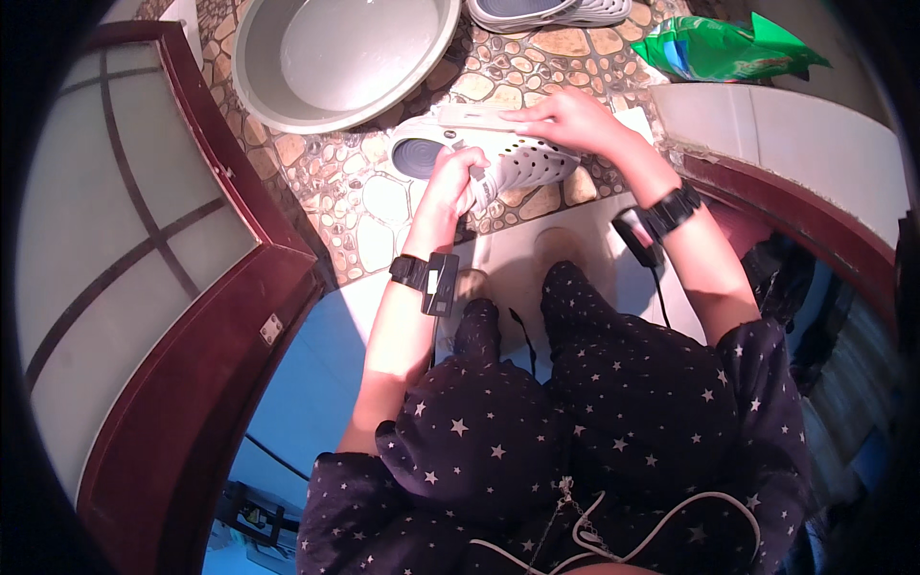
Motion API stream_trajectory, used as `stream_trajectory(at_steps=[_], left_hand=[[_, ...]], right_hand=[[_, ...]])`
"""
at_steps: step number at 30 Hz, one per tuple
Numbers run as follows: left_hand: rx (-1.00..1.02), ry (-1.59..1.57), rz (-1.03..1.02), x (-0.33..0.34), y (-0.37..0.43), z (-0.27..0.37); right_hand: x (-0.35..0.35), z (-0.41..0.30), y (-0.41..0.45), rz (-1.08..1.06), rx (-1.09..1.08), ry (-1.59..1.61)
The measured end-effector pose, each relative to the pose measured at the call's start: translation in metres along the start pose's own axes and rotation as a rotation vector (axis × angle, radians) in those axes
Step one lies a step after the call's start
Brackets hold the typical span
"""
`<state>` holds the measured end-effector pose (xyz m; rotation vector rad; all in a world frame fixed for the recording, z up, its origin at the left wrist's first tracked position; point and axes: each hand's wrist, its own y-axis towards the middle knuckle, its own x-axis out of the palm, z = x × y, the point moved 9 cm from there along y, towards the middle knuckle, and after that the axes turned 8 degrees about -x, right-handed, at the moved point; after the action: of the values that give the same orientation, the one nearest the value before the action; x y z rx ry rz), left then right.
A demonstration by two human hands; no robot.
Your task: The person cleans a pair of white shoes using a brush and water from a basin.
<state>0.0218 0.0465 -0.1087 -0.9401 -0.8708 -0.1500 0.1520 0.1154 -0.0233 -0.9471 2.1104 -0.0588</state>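
Note:
A white foam clog (535, 159) with a dark grey footbed and round vent holes is held just above a pebble-patterned floor (543, 208). My left hand (456, 176) grips it by the near side at the heel strap, the thumb over the opening. On the clog's far side, my right hand (571, 126) holds a pale, flat, bar-shaped object (471, 117) against the upper. Its underside is hidden, so whether it has bristles cannot be told. Both wrists wear black straps with small devices.
A grey plastic basin (345, 122) with some liquid stands beyond the clog. Another white clog (553, 16) lies at the top edge. A green plastic packet (726, 50) rests on the white ledge (719, 115) at right. A red-framed glazed door (237, 180) stands open at left.

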Motion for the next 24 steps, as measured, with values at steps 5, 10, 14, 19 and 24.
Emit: stream_trajectory(at_steps=[5,10,14,19,24], left_hand=[[-0.023,0.008,0.005,-0.005,0.009,-0.006],[-0.087,0.042,0.016,-0.004,0.007,-0.007],[-0.072,0.080,0.119,-0.003,-0.004,0.006],[-0.423,0.799,0.283,-0.007,-0.032,0.043],[-0.096,0.854,0.220,-0.034,-0.015,0.046]], right_hand=[[0.000,-0.014,-0.011,-0.032,-0.004,-0.007],[0.004,-0.031,0.028,0.027,-0.098,-0.061],[-0.007,-0.009,0.020,0.112,-0.078,-0.086],[-0.009,0.026,-0.019,0.188,0.064,0.027],[0.029,-0.013,-0.008,0.140,-0.012,0.291]])
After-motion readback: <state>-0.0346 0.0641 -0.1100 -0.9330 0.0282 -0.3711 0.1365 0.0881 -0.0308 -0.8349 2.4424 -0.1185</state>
